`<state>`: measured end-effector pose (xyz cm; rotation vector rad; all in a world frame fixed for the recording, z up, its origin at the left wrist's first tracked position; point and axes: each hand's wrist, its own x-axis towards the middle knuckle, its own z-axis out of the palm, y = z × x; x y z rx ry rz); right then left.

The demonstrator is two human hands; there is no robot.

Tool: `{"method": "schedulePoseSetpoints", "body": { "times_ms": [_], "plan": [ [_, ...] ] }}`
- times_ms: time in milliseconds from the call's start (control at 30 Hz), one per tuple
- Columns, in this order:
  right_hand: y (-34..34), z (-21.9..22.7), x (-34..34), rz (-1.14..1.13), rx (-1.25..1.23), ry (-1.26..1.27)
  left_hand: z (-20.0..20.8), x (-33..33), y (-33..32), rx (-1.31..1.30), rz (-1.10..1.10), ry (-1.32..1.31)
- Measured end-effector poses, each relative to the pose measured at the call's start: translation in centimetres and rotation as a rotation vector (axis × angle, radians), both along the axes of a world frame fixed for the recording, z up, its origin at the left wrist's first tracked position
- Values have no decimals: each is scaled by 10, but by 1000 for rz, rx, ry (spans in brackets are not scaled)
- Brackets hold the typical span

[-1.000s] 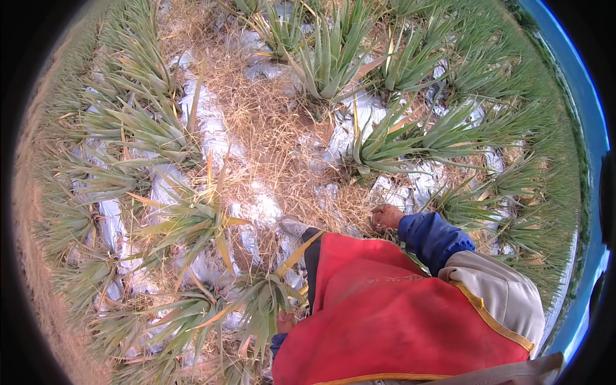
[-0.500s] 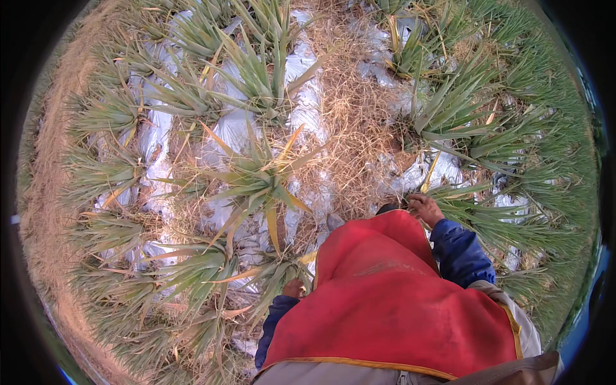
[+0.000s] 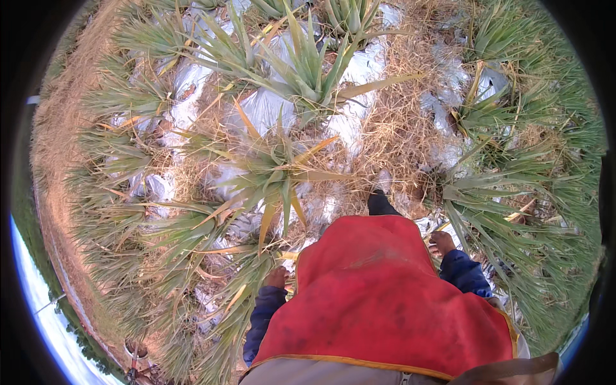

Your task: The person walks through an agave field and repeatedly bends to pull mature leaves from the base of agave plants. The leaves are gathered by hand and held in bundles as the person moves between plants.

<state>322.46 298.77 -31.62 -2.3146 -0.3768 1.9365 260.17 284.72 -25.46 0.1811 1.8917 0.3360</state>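
Since the earlier frame, the right hand (image 3: 441, 244) has come lower, closer to the side of the red apron (image 3: 366, 282), and more of one dark trouser leg (image 3: 380, 203) shows ahead of the apron, with a greyish shoe (image 3: 383, 181) at its end. The left hand (image 3: 277, 277) has moved a little forward and outward, and the whole field has shifted to the right in the view.

As I see it, the person is at the step of walking along the row, with one leg put forward on dry straw (image 3: 401, 96). The right fingers look curled, but I cannot tell if this grip is closed on something; nearest to it is the right-hand aloe plant (image 3: 475, 192). The left grip is also not clear to me: the hand hangs just beside the leaves of the lower left aloe plant (image 3: 247, 276), and I cannot say whether it touches them. Further ahead on the left stands an aloe plant with yellowed leaves (image 3: 276, 173), apart from both hands, near silvery plastic film (image 3: 350, 128).

In my judgement, one more step calls for careful placing of the foot between the plants, with both arms kept near the body, because pointed leaves stand close on each side.
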Motion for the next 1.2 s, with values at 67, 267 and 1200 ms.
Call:
{"method": "schedulePoseSetpoints", "body": {
  "times_ms": [67,267,1200],
  "plan": [
    [41,-1,29,31,107,46,14,48,32,104,-181,-16],
    [178,10,54,-39,347,188,20,115,102,420,-325,-26],
    [329,58,-64,506,47,-69,-31,102,55,51,596,-240]
  ]
}}
